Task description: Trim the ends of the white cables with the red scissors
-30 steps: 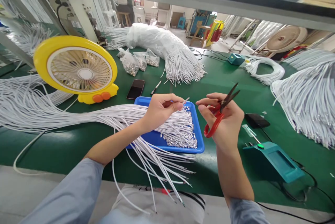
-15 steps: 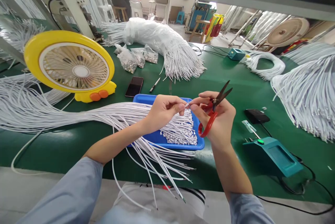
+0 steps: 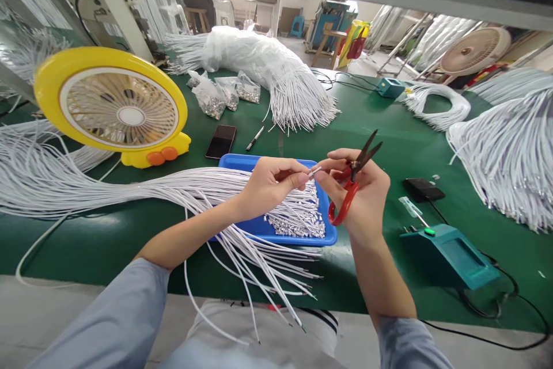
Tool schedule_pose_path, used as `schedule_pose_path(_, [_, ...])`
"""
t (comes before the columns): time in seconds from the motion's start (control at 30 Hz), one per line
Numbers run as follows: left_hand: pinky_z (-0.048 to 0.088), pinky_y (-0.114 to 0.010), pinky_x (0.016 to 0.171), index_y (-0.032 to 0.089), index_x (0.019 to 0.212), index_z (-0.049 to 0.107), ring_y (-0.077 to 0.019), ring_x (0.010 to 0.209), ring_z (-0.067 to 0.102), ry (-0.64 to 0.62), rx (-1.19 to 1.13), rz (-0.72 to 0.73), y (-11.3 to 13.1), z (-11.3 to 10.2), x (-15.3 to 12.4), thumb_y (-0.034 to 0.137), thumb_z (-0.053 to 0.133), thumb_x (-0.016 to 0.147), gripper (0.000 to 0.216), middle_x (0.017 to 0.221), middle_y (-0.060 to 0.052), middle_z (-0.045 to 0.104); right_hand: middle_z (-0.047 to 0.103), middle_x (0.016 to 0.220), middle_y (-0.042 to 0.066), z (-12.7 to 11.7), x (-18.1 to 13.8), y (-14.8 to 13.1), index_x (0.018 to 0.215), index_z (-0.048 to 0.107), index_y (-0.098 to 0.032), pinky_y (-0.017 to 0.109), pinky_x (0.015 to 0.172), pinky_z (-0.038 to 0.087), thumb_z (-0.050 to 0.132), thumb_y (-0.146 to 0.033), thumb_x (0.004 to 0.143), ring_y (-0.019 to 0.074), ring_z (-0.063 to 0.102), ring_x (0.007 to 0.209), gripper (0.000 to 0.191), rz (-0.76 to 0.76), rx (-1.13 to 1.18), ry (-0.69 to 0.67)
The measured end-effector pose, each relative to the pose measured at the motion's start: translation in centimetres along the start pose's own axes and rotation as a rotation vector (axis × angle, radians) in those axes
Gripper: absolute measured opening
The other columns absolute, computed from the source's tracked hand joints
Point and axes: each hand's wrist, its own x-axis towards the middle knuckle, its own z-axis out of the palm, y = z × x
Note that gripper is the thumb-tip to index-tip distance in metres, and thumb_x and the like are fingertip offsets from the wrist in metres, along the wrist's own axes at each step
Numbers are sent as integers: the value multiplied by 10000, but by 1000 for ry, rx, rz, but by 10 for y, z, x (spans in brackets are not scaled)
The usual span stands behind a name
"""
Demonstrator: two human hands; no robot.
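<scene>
My left hand (image 3: pixel 270 185) pinches the end of a thin white cable (image 3: pixel 314 172) above a blue tray (image 3: pixel 242 162). My right hand (image 3: pixel 360 196) grips red-handled scissors (image 3: pixel 349 185), blades pointing up and away, while its thumb and forefinger touch the tip of the same cable. A thick bundle of white cables (image 3: pixel 129 190) runs from the left across the tray, its metal-tipped ends lying in the tray. Small metal terminals (image 3: pixel 294 228) sit heaped in the tray's near corner.
A yellow desk fan (image 3: pixel 112 107) stands at left. A phone (image 3: pixel 221 141), a pen (image 3: pixel 256 139) and bags of metal parts (image 3: pixel 216 98) lie behind the tray. A teal device (image 3: pixel 449 254) and black pedal (image 3: pixel 421 189) sit at right. More cable bundles (image 3: pixel 510 156) lie around the green table (image 3: pixel 389 127).
My two hands came together: the right hand with the scissors moved left until its fingers met the cable tip held by my left hand. The view shifted slightly.
</scene>
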Motion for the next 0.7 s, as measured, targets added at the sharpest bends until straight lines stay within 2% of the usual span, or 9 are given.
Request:
schedule_pose_path(0.3, [377,-212,518,120,683,646,-88,563,480,-63,24,-19,1,-3,-1,351,562,912,336,619,-31,597,701,742,-20,0,-1,-1,929,635,-238,232,501,439,810,-214,663,115,597,609,320,-7,-23,3])
schedule_pose_path(0.53, [365,-215,521,119,672,629,-84,559,464,-71,41,-6,1,-2,-1,311,541,922,328,615,-25,579,700,755,-36,0,-3,0,939,646,-248,226,546,446,791,-137,669,94,577,608,326,-31,-7,-3])
schedule_pose_path(0.7, [388,-208,512,116,732,670,-84,554,482,-32,38,-12,0,-2,0,345,558,914,313,613,-27,594,704,756,-23,-1,-2,1,974,637,-244,240,557,481,758,-185,723,116,627,633,286,-52,-29,-1])
